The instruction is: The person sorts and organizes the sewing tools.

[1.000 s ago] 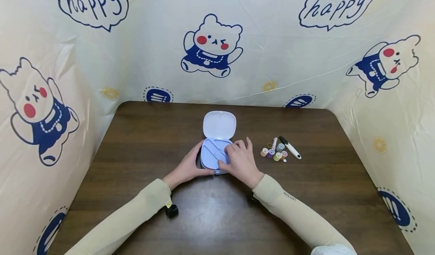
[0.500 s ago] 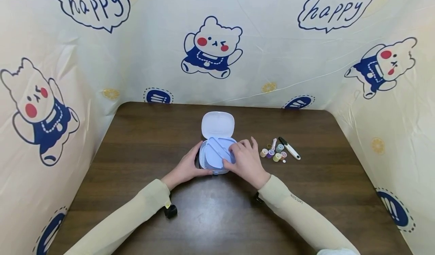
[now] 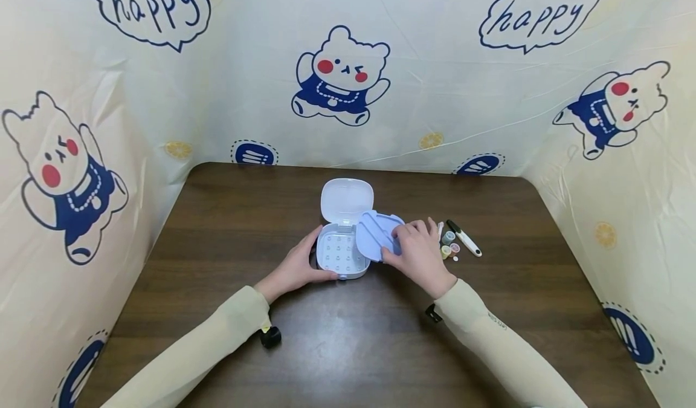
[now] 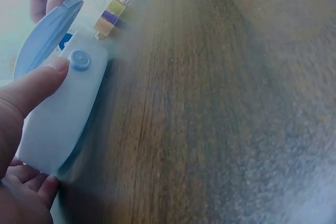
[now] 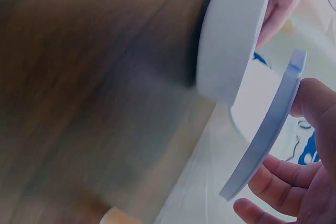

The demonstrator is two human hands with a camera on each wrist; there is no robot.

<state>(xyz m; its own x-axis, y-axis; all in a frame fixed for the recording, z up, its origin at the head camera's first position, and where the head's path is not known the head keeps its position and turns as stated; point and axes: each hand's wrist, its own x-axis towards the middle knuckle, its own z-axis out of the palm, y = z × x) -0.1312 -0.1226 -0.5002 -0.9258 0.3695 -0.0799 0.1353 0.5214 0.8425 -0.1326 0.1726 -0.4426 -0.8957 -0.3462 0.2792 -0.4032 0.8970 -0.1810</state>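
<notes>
A small pale-blue sewing box (image 3: 339,254) stands on the table with its whitish lid (image 3: 347,199) swung up at the back. Rows of small pegs show on its floor. My left hand (image 3: 293,267) grips the box at its left side; in the left wrist view the thumb lies on the front wall beside a round blue latch button (image 4: 80,60). My right hand (image 3: 421,249) pinches a light-blue inner tray (image 3: 375,237) with diagonal grooves by its right edge. The tray is tilted above the box's right side, apart from the box wall in the right wrist view (image 5: 262,135).
Several thread spools (image 3: 448,237) stand right of the right hand, partly hidden by it. A slim black-and-white tool (image 3: 464,239) lies beside them. The brown wooden table (image 3: 244,214) is backed by a printed curtain (image 3: 424,81).
My right hand has lifted the blue tray out of the box and moved it to the right, uncovering the pegged floor. The left hand keeps its grip on the box.
</notes>
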